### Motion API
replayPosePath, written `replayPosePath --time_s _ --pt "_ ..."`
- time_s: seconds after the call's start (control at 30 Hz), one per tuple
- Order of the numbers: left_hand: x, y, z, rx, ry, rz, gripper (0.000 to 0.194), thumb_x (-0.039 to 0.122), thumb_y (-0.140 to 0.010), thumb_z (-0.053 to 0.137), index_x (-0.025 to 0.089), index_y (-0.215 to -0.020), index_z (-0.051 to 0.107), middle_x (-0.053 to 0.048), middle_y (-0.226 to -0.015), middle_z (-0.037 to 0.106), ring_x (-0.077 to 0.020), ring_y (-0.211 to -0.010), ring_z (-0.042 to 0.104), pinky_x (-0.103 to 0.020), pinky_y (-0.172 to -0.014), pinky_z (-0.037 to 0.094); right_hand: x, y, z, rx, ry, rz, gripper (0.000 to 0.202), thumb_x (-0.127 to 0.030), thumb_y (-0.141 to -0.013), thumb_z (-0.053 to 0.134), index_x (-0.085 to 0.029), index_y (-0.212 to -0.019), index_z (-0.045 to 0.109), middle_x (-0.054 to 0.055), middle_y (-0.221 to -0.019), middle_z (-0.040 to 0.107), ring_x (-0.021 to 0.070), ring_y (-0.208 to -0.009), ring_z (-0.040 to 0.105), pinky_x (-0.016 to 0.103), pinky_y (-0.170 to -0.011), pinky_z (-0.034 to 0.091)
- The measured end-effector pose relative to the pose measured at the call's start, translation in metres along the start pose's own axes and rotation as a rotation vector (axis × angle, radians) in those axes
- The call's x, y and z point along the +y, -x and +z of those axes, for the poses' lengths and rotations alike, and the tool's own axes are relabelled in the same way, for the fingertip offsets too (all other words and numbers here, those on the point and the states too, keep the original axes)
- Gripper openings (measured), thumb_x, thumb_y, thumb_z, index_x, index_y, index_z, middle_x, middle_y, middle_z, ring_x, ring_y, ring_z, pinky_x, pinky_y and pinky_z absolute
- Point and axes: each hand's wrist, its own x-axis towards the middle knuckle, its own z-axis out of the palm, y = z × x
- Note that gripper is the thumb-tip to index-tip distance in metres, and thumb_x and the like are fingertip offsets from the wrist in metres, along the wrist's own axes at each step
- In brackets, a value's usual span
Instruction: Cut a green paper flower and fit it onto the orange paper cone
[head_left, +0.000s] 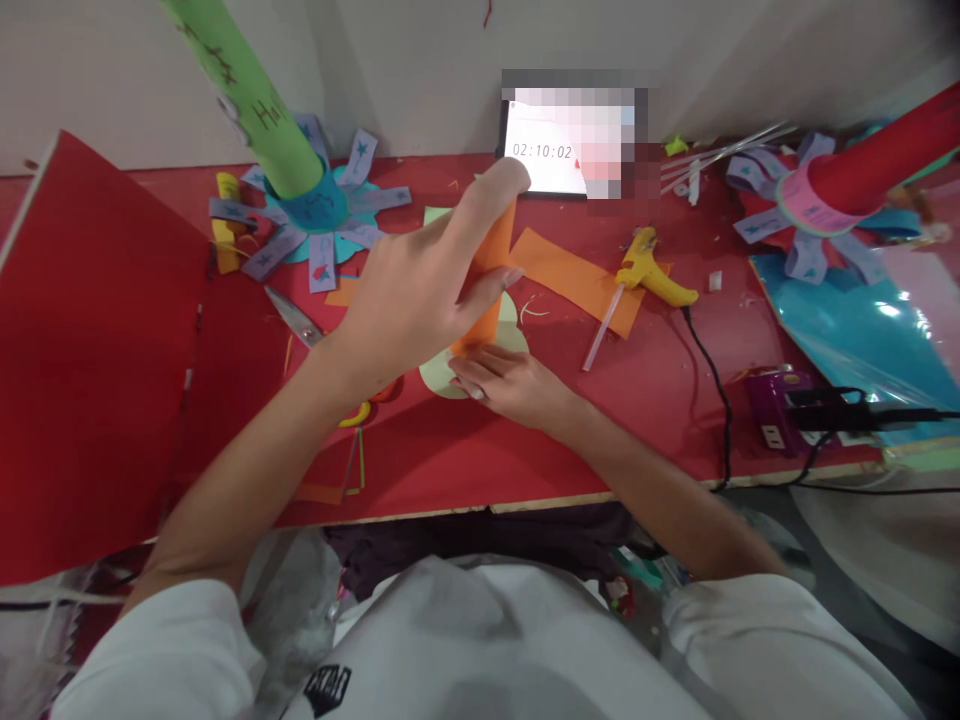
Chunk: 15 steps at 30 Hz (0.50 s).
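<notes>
My left hand (pixel 427 275) grips an upright piece of orange paper (pixel 491 245) that looks rolled into a tube, fingers at its top and thumb along its side. At the foot of the paper, my right hand (pixel 517 388) has its fingers closed on the lower edge. Underneath lies a pale green paper cutout (pixel 439 375) with a rounded, scalloped outline, partly covered by both hands. A flat orange paper strip (pixel 577 275) rests to the right, touching a yellow glue gun (pixel 651 272) with a clear glue stick (pixel 604 328) sticking out.
Scissors (pixel 296 318) lie left, partly behind my left wrist. Paper tubes, green (pixel 251 110) and red (pixel 844 185), stand on petal-like strips. A tablet (pixel 547 150) leans at the back. A red board (pixel 90 370) rises at left. The glue gun's cord (pixel 712 370) trails toward a purple box (pixel 776 405).
</notes>
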Motion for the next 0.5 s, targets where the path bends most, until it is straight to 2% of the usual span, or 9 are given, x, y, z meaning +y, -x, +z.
replayPosePath --time_s 0.23,0.5 --pt "0.0006 0.0 -0.001 0.009 -0.085 0.063 0.047 0.05 -0.106 0.049 0.03 -0.148 0.042 -0.007 -0.115 0.075 -0.0193 -0.067 0.067 -0.033 -0.061 0.044 -0.0001 -0.0003 -0.0017 -0.003 0.058 -0.07 0.025 -0.019 -0.112 0.047 -0.013 -0.126 0.067 0.011 -0.097 0.077 0.0229 -0.096 0.075 0.034 -0.082 0.061" --pt "0.0 -0.0002 -0.0008 0.002 -0.086 0.053 0.051 0.046 -0.103 0.054 0.032 -0.15 0.042 -0.006 -0.118 0.075 -0.0189 -0.067 0.067 -0.032 -0.062 0.045 -0.0032 -0.0005 -0.0001 -0.07 0.063 -0.03 0.024 -0.02 -0.112 0.048 -0.014 -0.126 0.066 0.012 -0.101 0.077 0.0236 -0.098 0.075 0.034 -0.077 0.059"
